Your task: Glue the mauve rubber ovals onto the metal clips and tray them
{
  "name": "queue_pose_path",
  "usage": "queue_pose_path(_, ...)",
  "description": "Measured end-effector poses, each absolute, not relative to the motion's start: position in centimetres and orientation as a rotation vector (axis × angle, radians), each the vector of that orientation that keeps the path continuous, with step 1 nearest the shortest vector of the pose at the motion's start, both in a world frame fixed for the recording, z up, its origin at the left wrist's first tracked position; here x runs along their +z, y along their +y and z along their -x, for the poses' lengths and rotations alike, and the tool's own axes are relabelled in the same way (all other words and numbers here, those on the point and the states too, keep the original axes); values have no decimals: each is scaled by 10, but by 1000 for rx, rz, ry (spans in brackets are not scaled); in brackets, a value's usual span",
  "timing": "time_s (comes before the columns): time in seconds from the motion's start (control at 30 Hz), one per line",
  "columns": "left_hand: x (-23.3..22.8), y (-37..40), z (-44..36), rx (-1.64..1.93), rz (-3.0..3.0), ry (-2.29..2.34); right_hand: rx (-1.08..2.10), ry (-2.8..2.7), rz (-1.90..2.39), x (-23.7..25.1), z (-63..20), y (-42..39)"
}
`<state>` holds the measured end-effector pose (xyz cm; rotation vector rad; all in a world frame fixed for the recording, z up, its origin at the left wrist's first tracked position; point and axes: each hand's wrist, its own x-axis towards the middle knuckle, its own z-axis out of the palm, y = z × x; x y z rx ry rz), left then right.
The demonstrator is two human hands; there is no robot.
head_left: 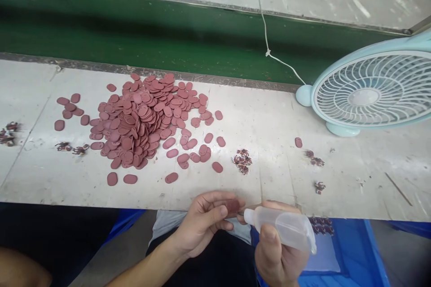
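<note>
The left hand (200, 224) pinches a flat, dull-red oval piece (232, 206) at the near edge of the table (249, 107); beside it, the right hand (279, 260) grips a translucent bottle (286, 228) angled toward the piece. Around, from the left: a heap of similar ovals (141, 121), a small brown-and-white cluster (242, 161), a blue bin (375, 251) partly hidden by the bottle and right hand, a pale-blue fan (363, 97).

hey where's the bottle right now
In the head view, the bottle is low, right of centre, in the right hand, just right of the red piece in the left hand.
</note>
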<state>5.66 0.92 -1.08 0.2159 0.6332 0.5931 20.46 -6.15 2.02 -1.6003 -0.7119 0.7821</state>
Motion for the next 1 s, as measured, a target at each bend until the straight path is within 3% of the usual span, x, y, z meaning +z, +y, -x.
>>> queue_pose_path(0.1, -11, 9, -57, 592, -213, 635, 601, -875, 1665, 17, -199, -57)
queue_pose_path(0.2, -12, 9, -56, 582, -213, 637, 739, -715, 1487, 18, -202, -51)
queue_pose_path(0.43, -10, 12, -49, 591, -228, 574, 1313, 195, 750, 18, -260, -29)
queue_pose_path(0.6, -6, 15, -49, 596, -227, 543, 1445, 680, -13, -34, -313, -23)
queue_pose_path(0.7, -6, 16, -48, 596, -224, 559, 1459, 724, -227, -53, -326, -25)
queue_pose_path(0.8, -8, 17, -45, 606, -211, 590, 1452, 422, 9, -42, -315, -30)
queue_pose_path(1.0, -12, 23, -36, 656, -214, 660, 882, -831, 1415, -18, -262, -16)
